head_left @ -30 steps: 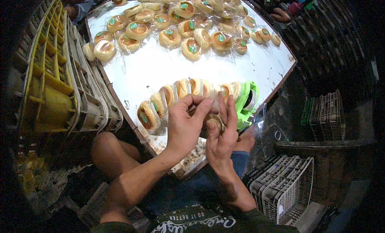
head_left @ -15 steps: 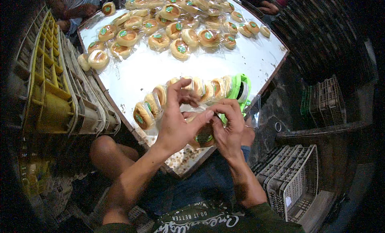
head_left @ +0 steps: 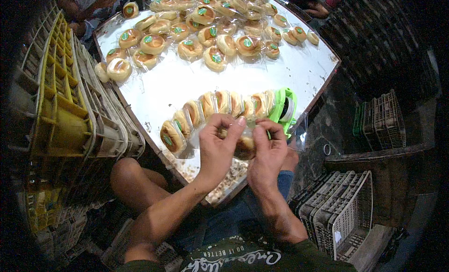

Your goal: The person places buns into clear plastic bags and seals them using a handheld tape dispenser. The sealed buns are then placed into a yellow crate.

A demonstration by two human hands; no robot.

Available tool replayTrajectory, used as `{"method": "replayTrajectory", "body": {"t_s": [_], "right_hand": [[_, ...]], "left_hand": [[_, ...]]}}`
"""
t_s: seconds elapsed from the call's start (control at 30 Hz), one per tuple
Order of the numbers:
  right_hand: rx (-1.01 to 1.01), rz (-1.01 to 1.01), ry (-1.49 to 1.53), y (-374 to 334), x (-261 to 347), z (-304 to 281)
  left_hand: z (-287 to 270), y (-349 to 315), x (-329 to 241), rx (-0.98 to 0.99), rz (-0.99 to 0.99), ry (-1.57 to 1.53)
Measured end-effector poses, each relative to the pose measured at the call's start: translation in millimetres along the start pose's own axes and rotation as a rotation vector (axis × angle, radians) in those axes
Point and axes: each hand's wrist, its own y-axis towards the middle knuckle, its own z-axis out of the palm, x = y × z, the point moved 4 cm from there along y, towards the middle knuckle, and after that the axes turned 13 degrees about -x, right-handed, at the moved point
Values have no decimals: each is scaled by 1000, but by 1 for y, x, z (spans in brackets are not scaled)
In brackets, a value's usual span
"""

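Between my two hands is a round golden bun point(head_left: 244, 148) in a clear plastic bag, just over the near edge of the table. My left hand point(head_left: 217, 148) pinches the bag's top with thumb and bent fingers. On the other side of the bag, my right hand point(head_left: 267, 155) is closed in a similar pinch. Just beyond my hands, a curved row of bagged buns point(head_left: 192, 112) stands on edge, green labels showing on some. A bright green tape dispenser point(head_left: 280, 106) with a white roll sits at the row's right end, close to my right fingers.
A large heap of bagged buns point(head_left: 213, 33) covers the far side of the white table point(head_left: 163, 85). Yellow and grey plastic crates point(head_left: 61, 99) stand along the left. More crates point(head_left: 339, 206) lie at the lower right. Another person's arm point(head_left: 89, 5) shows at the far left.
My left hand's raised, spread fingers have come down and closed on the bag. My right hand has tightened beside it, and the bun shows more plainly between them.
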Motion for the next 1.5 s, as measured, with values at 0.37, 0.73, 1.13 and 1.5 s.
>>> {"method": "replayTrajectory", "body": {"t_s": [0.37,0.73,1.13,1.5], "right_hand": [[-244,-179,-1043,107,-65,-118],[-236,-308,-850,105,-52,-123],[-410,115,-967,144,-113,-113],[-174,-504,-1174,98,25,-84]], "left_hand": [[2,11,9,-33,169,88],[-8,17,21,-81,200,105],[-13,23,32,-113,167,93],[55,-18,84,245,127,324]]}}
